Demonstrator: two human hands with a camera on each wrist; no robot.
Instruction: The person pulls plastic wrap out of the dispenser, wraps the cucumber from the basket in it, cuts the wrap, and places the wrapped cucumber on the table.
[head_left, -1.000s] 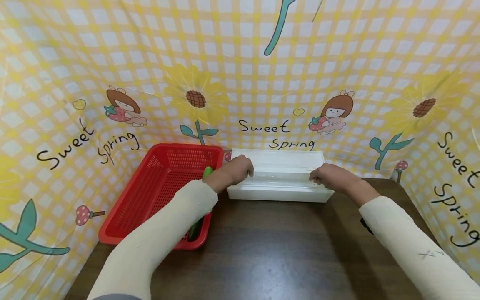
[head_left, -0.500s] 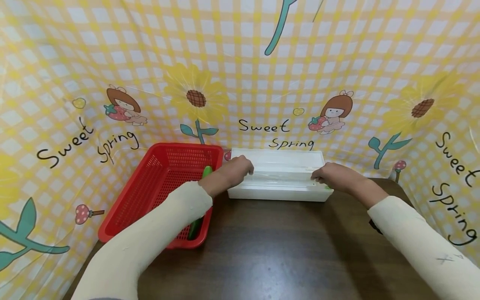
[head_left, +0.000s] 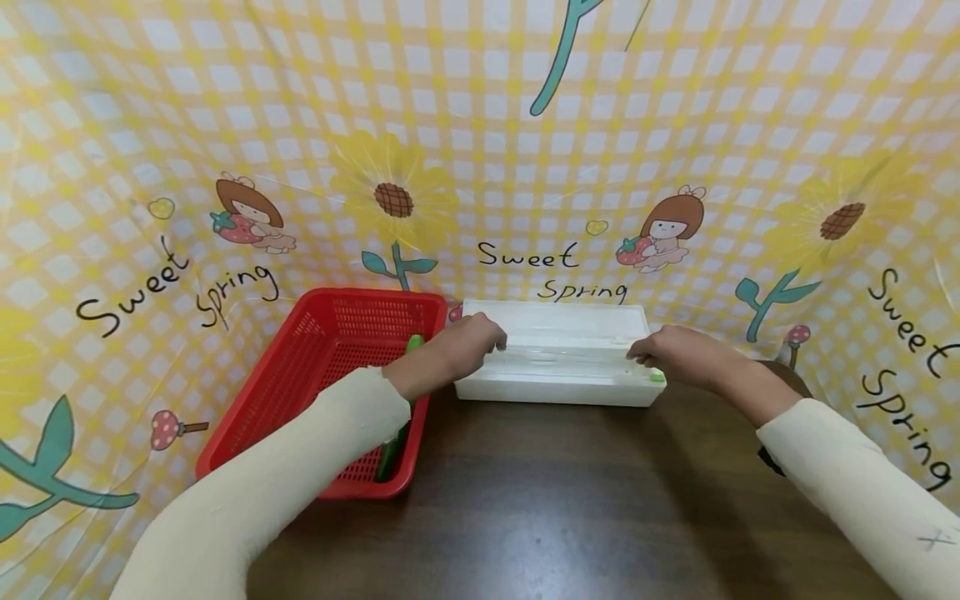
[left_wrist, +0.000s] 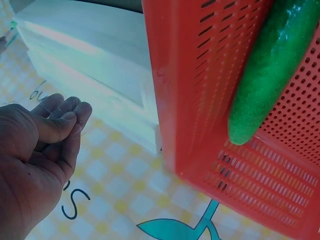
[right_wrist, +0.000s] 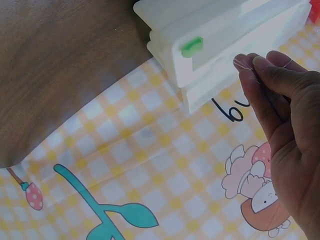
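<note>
At the back middle of the table stands a long white cling film box (head_left: 555, 392), its lid raised. Clear cling film (head_left: 562, 357) stretches above the box's opening and is hard to make out. My left hand (head_left: 467, 346) pinches the film's left end between thumb and fingers. Its right end is pinched by my right hand (head_left: 682, 357), with the film creased at the fingertips in the right wrist view. On the box's right end shows a green slider (right_wrist: 192, 47). Left of the box, a cucumber (left_wrist: 272, 70) lies in a red basket (head_left: 375, 312), partly hidden by my left arm in the head view.
The dark wooden table (head_left: 540, 500) extends in front of the box. A yellow checked cloth (head_left: 517, 167) rises behind and on both sides, close to the back of the box and the basket.
My right hand has shifted slightly right, uncovering the green slider. The left hand stays nearly in place, while both forearms have swung outward. Both hands keep their pinch.
</note>
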